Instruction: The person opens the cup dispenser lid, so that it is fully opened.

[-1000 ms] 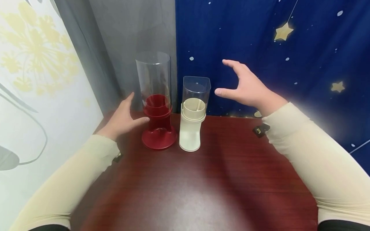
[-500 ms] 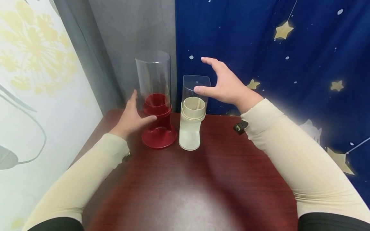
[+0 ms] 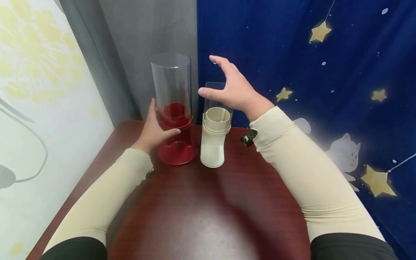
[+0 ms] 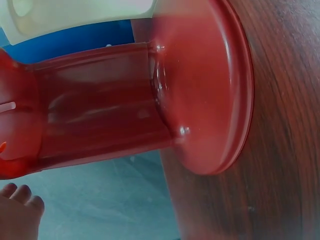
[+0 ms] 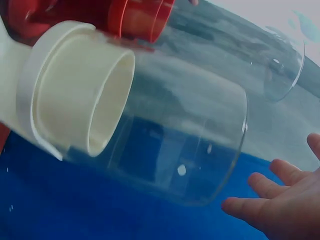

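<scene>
Head view: left hand [image 3: 152, 131] spread beside the red dispenser [image 3: 177, 155], right hand [image 3: 237, 88] wide too, near the cream dispenser [image 3: 212, 151]; both dispensers stand on the table [image 3: 182, 202]. Left wrist: fingertips [image 4: 21, 194] holding nothing; whether the thumb touches, can't tell. Right wrist: nothing gripped, fingers apart from the clear tube [image 5: 185, 135]; slow, wide fingers should avoid knocking it.

Glossy plastic red stand [image 4: 212, 95], shiny wood-grain table [image 3: 188, 216]
</scene>
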`<state>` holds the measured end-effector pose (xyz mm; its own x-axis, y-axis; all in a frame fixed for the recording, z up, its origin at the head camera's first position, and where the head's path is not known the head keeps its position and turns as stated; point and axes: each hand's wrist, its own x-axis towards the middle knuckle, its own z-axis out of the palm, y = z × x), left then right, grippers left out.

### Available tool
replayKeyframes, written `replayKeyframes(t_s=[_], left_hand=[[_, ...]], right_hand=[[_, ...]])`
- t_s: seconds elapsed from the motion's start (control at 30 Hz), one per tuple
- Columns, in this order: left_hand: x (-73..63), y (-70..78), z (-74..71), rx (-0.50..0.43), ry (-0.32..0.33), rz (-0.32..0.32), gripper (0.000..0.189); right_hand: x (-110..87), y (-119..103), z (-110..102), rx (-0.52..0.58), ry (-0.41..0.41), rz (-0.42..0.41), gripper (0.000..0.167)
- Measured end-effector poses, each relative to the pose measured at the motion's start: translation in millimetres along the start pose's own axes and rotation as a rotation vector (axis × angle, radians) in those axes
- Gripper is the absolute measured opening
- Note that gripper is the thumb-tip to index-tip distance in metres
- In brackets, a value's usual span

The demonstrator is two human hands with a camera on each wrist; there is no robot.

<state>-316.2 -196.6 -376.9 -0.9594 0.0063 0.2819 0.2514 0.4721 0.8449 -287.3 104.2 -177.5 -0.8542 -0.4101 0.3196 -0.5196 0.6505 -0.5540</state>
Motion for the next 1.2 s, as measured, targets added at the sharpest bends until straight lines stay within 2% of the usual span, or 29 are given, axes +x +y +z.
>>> replayKeyframes(t_s=[0.13,0.37,0.57,0.77,1.0,1.2], left_hand=[[3.7,-2.2,5.6,-0.040,0.017,0.017,0.139],[4.8,-6.2,11.5,-0.058,0.034,0.043,0.137],[5.2,-5.9,14.9,-0.086,0.037,0.035,0.137],[11.1,-2.6,18.9,-0.087,0.045,0.017,0.138],[13.3,-2.2,17.6,-0.083,0.028,0.026,0.136],[11.6,1.4,10.1,-0.112,-0.009,0.014,0.133]], right_hand=[[6.4,-4,9,0.024,0.012,0.003,0.101],[21.1,-17,24,0.057,0.017,0.027,0.103],[34.7,-30,32,0.067,0.005,0.058,0.106],[41.7,-41,35,0.077,0.006,0.083,0.108],[45.3,-45,42,0.080,-0.001,0.106,0.108],[52.4,-49,46,0.106,0.007,0.130,0.107]])
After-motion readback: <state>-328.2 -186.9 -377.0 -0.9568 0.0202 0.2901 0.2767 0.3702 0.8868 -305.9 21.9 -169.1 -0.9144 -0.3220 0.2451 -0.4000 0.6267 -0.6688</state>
